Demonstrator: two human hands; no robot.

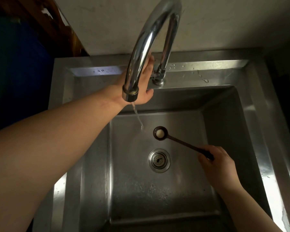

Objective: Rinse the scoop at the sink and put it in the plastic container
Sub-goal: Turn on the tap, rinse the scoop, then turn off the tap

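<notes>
Steel sink [251,104], basin wet, drain [159,160] just short of the right fingers. Faucet [141,52] arching over, thin water stream [137,117] falling. Left hand [143,84] reaching behind the spout toward the faucet base; fingers partly hidden, grip cannot be told. Right hand [219,166] clenched on the handle end of the scoop [181,143]. Long axis running up-left away from the right fingers, bowl at the far end, pale residue inside. Bowl just beside the stream, apart from it, not yet under water. Likely next: nudge bowl left into stream. Plastic container out of view.
</notes>
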